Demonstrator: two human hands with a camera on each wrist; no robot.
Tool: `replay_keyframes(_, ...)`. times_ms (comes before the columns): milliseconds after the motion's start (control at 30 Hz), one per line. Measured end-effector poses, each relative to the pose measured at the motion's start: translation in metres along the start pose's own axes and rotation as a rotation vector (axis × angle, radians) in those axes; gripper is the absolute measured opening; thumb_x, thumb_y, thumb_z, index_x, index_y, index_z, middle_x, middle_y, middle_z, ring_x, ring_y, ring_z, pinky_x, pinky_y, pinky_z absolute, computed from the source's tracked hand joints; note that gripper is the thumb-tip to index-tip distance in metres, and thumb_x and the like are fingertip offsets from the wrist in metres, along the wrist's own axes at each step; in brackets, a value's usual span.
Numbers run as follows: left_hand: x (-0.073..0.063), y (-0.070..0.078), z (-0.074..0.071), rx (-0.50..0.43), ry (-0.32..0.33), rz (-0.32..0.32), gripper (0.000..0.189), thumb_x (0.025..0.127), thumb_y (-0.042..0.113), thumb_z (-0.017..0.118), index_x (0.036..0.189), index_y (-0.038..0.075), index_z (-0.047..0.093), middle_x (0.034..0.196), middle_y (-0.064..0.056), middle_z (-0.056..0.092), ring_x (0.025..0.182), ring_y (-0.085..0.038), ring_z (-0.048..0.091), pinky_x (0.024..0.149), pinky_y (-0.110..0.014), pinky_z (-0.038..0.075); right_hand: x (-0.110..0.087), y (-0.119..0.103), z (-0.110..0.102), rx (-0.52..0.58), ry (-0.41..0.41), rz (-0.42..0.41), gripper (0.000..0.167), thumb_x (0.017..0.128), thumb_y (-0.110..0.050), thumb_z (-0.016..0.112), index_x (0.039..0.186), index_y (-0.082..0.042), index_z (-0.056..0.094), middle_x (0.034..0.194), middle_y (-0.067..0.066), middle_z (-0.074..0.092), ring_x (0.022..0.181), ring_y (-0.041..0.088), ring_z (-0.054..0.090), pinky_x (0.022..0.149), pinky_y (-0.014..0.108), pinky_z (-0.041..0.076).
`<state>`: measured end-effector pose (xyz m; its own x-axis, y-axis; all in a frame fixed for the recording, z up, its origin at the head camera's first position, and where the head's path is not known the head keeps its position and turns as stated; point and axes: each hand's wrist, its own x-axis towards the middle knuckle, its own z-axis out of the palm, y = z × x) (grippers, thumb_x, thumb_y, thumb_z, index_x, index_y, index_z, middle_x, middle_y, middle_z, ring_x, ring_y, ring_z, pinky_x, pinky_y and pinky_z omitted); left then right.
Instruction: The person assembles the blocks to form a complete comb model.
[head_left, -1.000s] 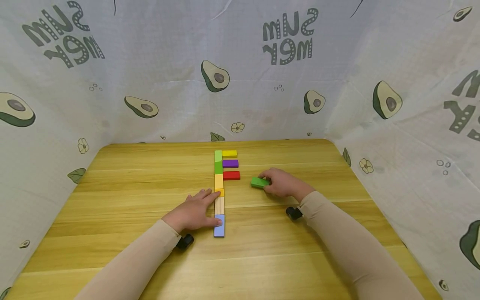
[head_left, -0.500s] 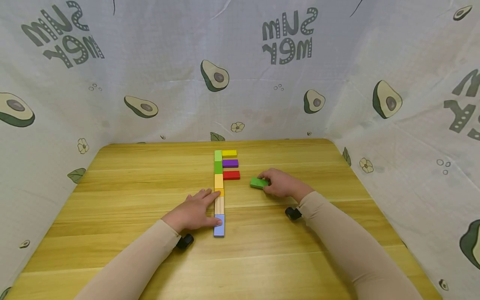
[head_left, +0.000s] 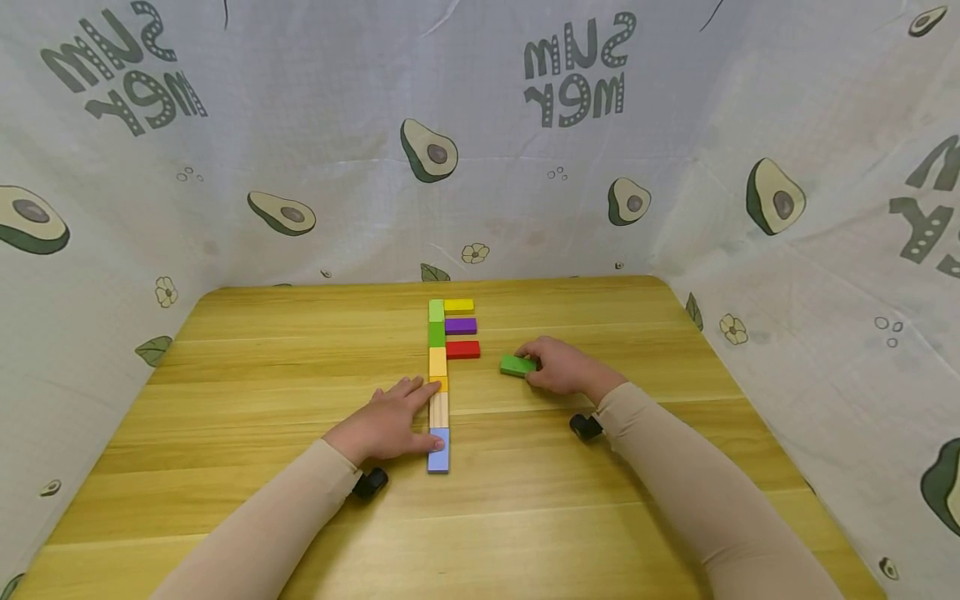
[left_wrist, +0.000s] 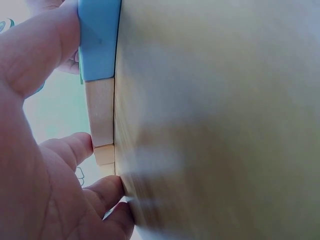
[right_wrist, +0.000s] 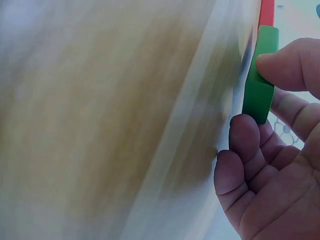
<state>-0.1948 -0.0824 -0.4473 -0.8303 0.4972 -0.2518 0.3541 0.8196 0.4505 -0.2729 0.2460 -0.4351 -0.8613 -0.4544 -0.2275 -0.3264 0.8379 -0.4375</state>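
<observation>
My right hand (head_left: 562,367) pinches a green block (head_left: 516,366) between thumb and fingers, just above or on the table; the right wrist view shows the thumb across the green block (right_wrist: 260,95). With fingers spread, my left hand (head_left: 386,423) rests on a straight column of blocks. Its thumb touches the blue block (head_left: 438,461) at the near end, and a finger touches the orange block (head_left: 443,386). Between those two lies a plain wood block (head_left: 439,411). Beyond them run a pale orange block (head_left: 438,362), a green block (head_left: 437,335) and a light green block (head_left: 437,311).
To the right of the column, a yellow block (head_left: 459,307), a purple block (head_left: 461,327) and a red block (head_left: 462,350) lie crosswise against it. Behind the wooden table (head_left: 300,333) hangs a white printed cloth (head_left: 480,208), which also covers both sides.
The right hand and its green block have shifted very slightly left. My left hand stays where it was on the column.
</observation>
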Motion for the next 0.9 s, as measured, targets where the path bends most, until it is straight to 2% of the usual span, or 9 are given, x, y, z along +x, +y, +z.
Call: replay_keyframes(900, 0.0002, -0.0010, 0.0007, -0.005, 0.002, 0.000, 0.096, 0.091, 0.058, 0.076, 0.167, 0.018, 0.032, 0.173, -0.018, 0.027, 0.162, -0.042, 0.022, 0.127, -0.069, 0.018, 0.0013, 0.0034, 0.0039, 0.020, 0.005, -0.005, 0.043, 0.098, -0.009, 0.066, 0.140, -0.001, 0.064, 0.129, 0.016, 0.066, 0.109, 0.026, 0.060, 0.103, 0.049, 0.052)
